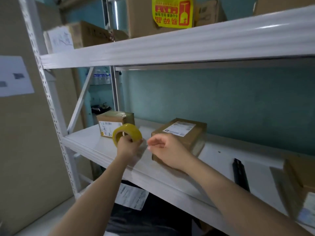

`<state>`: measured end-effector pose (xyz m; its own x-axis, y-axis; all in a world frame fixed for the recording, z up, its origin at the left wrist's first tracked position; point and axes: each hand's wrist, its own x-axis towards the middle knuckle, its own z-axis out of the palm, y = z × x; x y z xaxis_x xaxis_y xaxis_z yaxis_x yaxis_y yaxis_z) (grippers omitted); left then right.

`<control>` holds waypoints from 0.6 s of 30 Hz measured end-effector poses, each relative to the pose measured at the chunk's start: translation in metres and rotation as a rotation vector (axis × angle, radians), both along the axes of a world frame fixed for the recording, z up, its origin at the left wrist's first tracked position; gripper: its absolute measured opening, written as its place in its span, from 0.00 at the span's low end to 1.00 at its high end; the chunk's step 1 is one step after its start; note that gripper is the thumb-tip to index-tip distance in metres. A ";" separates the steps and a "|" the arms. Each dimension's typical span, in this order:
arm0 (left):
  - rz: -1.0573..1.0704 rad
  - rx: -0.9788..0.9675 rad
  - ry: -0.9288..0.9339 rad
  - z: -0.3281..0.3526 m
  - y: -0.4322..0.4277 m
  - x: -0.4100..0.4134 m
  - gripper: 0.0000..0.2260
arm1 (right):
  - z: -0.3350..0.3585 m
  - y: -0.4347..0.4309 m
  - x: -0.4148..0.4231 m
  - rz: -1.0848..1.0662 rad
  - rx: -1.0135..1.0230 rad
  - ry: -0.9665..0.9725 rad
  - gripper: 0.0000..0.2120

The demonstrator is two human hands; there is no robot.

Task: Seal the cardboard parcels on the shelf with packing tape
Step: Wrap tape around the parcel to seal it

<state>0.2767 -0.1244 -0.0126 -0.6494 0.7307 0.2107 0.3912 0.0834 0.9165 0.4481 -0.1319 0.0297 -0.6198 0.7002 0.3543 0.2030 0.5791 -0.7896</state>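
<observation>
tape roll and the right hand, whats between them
In the head view, a short clear strip of tape stretches from the yellow tape roll, held in the left hand, to the right hand. Behind it is bare white shelf.

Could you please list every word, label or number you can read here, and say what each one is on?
Nothing here can be quoted reliably.
Yellow sticker on the top-shelf box: upside-down red characters and a glass symbol, too blurred to read.
Shipping label on the middle parcel: too small.
Label on the left parcel: blurred.
Paper sheet on the big box at left: blurred.
Label on the dark bag below: illegible.
</observation>
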 end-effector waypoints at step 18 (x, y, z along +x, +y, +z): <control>0.009 0.193 -0.281 0.011 0.003 -0.020 0.24 | -0.063 0.035 -0.071 -0.089 0.053 -0.291 0.15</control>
<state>0.2570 -0.1219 -0.0015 -0.7080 0.6886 0.1567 0.1215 -0.0998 0.9876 0.3769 -0.0966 -0.0336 -0.6379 0.7415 0.2082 0.4678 0.5878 -0.6601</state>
